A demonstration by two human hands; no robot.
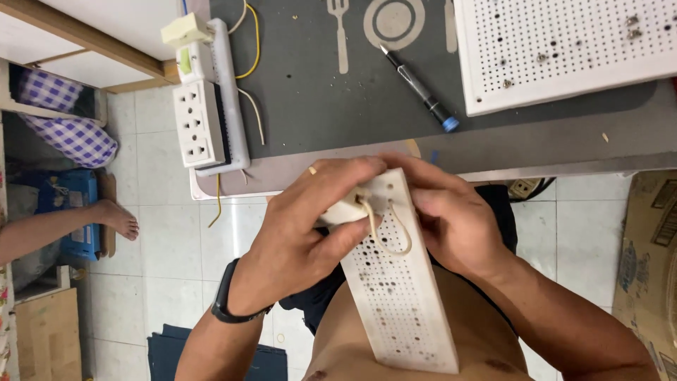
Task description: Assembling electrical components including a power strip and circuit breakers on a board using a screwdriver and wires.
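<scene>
While both grip it, left hand (303, 226) and right hand (451, 219) around perforated strip (398, 289) (cream wire (384, 229) looped)

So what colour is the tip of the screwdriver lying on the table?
Blue: the screwdriver has a dark shaft and a blue end, seen in the head view.

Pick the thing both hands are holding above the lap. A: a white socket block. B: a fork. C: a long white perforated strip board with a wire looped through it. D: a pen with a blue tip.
C: the left hand and right hand grip the long white perforated strip board, with a pale wire looped through its holes.
</scene>
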